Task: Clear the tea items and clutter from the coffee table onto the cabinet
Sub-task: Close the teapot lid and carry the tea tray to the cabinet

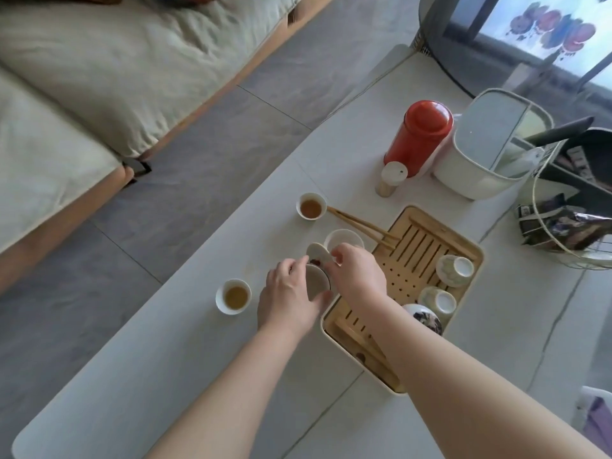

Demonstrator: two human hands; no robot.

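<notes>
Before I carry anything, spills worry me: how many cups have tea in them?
2. One cup sits by the tongs' tips; the other cup is beside the left hand.

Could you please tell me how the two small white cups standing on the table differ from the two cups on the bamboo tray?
The two cups on the table stand upright and hold amber tea; the two cups on the bamboo tray lie tipped on their sides and look empty. The table cups look plain white; the tray cups have a pale greenish outside. All four are small and handleless.
</notes>
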